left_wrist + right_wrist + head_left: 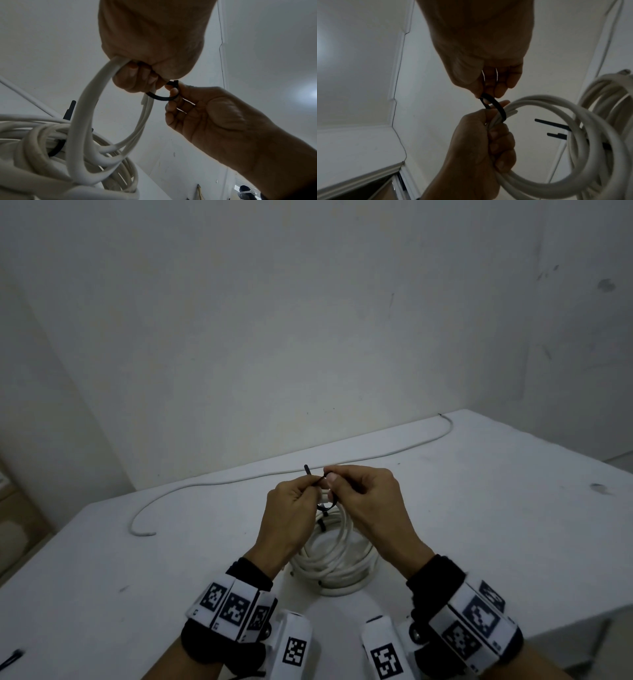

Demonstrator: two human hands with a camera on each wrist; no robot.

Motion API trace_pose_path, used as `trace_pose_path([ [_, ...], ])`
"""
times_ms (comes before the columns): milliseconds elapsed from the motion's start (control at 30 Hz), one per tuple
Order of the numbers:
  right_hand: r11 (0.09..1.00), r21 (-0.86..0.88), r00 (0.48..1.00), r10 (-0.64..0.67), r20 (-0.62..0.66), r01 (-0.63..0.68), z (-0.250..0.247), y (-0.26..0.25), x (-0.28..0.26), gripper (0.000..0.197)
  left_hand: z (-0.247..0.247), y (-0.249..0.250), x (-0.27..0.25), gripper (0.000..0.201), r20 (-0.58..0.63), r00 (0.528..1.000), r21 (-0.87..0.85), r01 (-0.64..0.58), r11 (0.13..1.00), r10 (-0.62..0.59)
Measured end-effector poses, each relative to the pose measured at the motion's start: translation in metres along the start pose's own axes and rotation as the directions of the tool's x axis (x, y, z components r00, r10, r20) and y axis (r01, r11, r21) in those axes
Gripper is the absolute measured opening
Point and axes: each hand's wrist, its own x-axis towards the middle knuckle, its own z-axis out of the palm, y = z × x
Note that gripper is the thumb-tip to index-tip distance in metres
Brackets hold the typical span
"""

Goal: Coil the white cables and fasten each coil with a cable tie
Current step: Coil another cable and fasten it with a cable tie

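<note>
A coil of white cable [337,565] lies on the white table [137,594], its far side lifted between my hands. My left hand [310,486] grips the bunched strands [109,67], its fingers curled round them [494,135]. A black cable tie [159,97] loops round the strands beside those fingers. My right hand [330,479] pinches the tie at its head [174,82] between thumb and fingertips [488,93]. The tie's tail [307,469] sticks up past my left thumb.
A second white cable [212,483] lies uncoiled along the table's far side, close to the wall. Other black ties [556,126] are fastened on the coil. One more black tie [13,657] lies at the table's near left. The table's right edge [565,614] drops off.
</note>
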Motion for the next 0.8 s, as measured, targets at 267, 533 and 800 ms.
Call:
trace_pose_path([
  [267,0.992,-0.124,0.994,-0.009,0.107,0.022,-0.004,-0.002,0.007,0.025,-0.001,0.007,-0.006,0.032,0.042,0.999,-0.032,0.010,0.999,-0.009],
  [533,0.936,-0.283,0.977,-0.210,0.035,0.211,0.002,-0.001,-0.004,0.013,-0.001,0.009,-0.008,0.038,0.053,0.999,-0.054,0.014,0.998,-0.012],
  [800,0.921,-0.327,0.977,-0.192,0.089,0.211,-0.003,-0.013,0.004,0.013,0.006,0.012,-0.015,0.040,0.054,0.998,-0.012,-0.035,0.999,0.036],
])
